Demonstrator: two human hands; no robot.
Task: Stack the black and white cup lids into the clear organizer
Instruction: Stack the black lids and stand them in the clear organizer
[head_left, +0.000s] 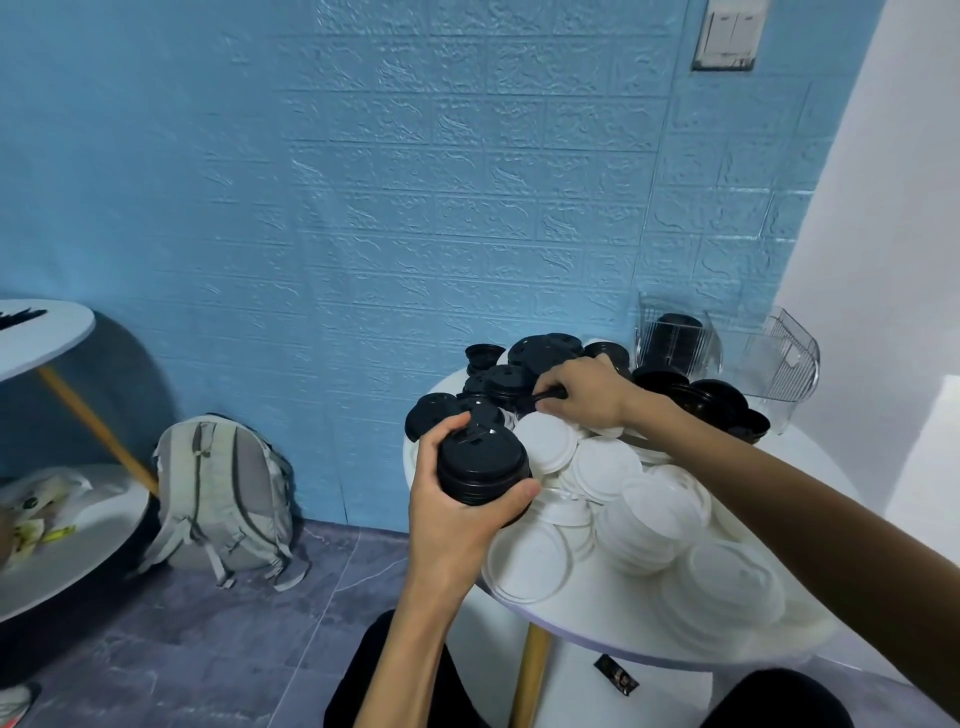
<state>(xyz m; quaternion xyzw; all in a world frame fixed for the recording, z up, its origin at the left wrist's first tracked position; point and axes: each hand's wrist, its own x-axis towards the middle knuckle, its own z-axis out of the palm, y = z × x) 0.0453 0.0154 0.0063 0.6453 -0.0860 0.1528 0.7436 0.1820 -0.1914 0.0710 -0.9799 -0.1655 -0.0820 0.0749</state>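
While the left hand (457, 512) curls its fingers and thumb around a nested stack of black plastic cup lids (480, 467) above the round white table (597, 623), the right hand (584, 392) pinches what seems a single black lid (545, 396), mostly hidden under its fingers. Loose white round lids (602, 467) crowd the table's near edge. At its far edge stands the clear plastic organizer (675, 343), its right compartment hard to make out.

Loose black lids (540, 353) and white lids (608, 467) lie heaped beside the clear organizer (769, 364), which holds an upright black stack (672, 338).
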